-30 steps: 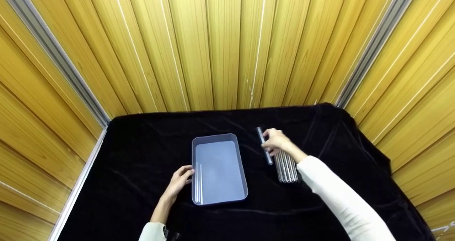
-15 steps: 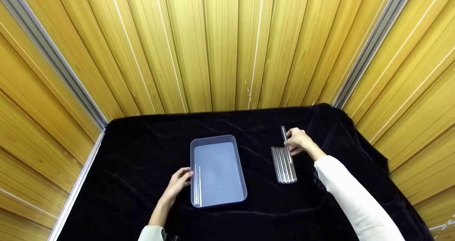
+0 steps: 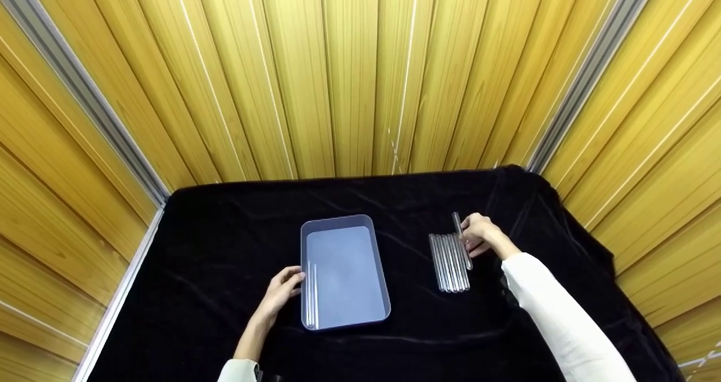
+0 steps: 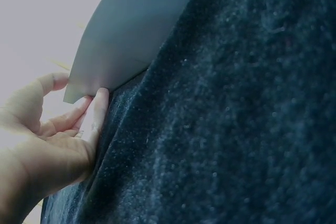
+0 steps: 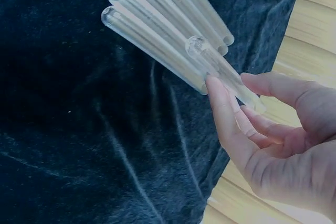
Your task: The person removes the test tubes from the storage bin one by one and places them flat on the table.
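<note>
A clear glass test tube (image 5: 220, 66) is pinched between the thumb and fingers of my right hand (image 3: 480, 234). It slants over the right edge of a row of several test tubes (image 3: 448, 263) lying side by side on the black cloth. In the right wrist view its rounded end overlaps that row. My left hand (image 3: 284, 289) holds the left wall of a blue-grey tray (image 3: 388, 309); in the left wrist view the thumb is at the rim and the fingers touch the outer wall. A few clear tubes (image 3: 312, 297) lie lengthwise inside the tray along its left wall.
Black velvety cloth (image 3: 236, 230) covers the table and has some folds. Yellow wood-patterned panels (image 3: 355, 89) rise behind and at both sides, with grey metal posts (image 3: 591, 78) in the corners.
My right hand has carried the test tube from the left of the row to its right edge, then a little lower. My left hand has kept its place on the tray.
</note>
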Demonstrator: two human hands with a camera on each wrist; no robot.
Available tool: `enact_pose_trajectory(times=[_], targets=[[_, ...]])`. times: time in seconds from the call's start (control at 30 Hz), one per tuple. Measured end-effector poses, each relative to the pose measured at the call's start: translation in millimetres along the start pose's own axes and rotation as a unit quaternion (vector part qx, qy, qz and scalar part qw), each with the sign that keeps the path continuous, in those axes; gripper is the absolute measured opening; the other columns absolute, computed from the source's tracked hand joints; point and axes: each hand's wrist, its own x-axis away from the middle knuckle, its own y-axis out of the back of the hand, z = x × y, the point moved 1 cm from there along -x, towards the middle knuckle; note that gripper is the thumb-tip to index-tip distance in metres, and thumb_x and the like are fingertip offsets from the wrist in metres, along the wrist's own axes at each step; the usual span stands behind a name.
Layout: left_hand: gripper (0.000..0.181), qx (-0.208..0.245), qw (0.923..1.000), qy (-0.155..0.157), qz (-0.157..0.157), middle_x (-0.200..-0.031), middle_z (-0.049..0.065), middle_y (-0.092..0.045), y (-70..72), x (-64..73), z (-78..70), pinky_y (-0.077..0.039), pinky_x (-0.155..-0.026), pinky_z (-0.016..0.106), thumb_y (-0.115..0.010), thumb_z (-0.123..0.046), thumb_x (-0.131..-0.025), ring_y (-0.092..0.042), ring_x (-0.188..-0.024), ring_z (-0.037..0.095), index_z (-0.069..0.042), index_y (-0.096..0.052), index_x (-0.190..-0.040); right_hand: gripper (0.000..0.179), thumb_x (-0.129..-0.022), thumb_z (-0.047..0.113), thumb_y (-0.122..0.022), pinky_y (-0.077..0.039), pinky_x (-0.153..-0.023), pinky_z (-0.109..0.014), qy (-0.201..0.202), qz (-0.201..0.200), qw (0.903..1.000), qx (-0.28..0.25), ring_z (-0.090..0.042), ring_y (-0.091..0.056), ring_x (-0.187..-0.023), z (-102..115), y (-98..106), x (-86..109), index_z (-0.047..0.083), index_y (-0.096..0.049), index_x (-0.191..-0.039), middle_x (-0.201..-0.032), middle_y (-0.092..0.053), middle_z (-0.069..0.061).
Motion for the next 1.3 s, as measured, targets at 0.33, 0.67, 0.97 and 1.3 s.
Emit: enact_pose_trajectory(times=[0.33, 0.67, 0.97, 1.3], targets=[[0.041, -0.001, 1.0, 0.0, -0.002, -0.127, 0.025, -0.062, 0.2, -0.3, 1.1, -0.058, -0.098, 0.043, -0.059, -0.015, -0.102, -0.064, -0.11, 0.024, 0.011, -0.056, -0.133, 0.049, -0.083, -0.01, -0.058, -0.066, -0.066, -0.04, -0.014, 0.024, 0.9996, 0.001, -0.021, -0.069, -0.067, -18, 0, 1.5, -0.012, -0.047, -0.131, -0.08, -0.068, -0.016], [0.04, 0.0, 1.0, -0.009, -0.001, -0.128, 0.026, -0.062, -0.2, -1.1, 0.8, -0.058, -0.098, 0.042, -0.058, -0.014, -0.102, -0.063, -0.111, 0.024, 0.011, -0.056, -0.132, 0.048, -0.082, -0.012, -0.057, -0.066, -0.067, -0.042, -0.023, 0.023, 0.9994, 0.014, -0.025, -0.07, -0.07, -33, -13, -1.7, -0.011, -0.048, -0.129, -0.083, -0.068, -0.019], [0.04, -0.003, 1.0, -0.008, -0.004, -0.126, 0.026, -0.062, 0.5, 0.3, 0.8, -0.059, -0.098, 0.044, -0.058, -0.014, -0.102, -0.064, -0.112, 0.027, 0.012, -0.055, -0.133, 0.045, -0.08, -0.014, -0.057, -0.065, -0.063, -0.041, -0.029, 0.009, 0.9995, -0.002, -0.024, -0.069, -0.066, -41, -26, -4.4, -0.012, -0.05, -0.124, -0.078, -0.066, -0.02], [0.041, 0.002, 1.0, -0.007, 0.001, -0.126, 0.026, -0.061, -0.7, -0.7, 1.6, -0.059, -0.098, 0.042, -0.058, -0.014, -0.102, -0.063, -0.112, 0.026, 0.012, -0.054, -0.134, 0.048, -0.079, -0.01, -0.057, -0.065, -0.063, -0.039, -0.026, -0.002, 0.9997, 0.005, -0.02, -0.066, -0.064, -47, -27, -9.3, -0.012, -0.051, -0.127, -0.073, -0.063, -0.014]])
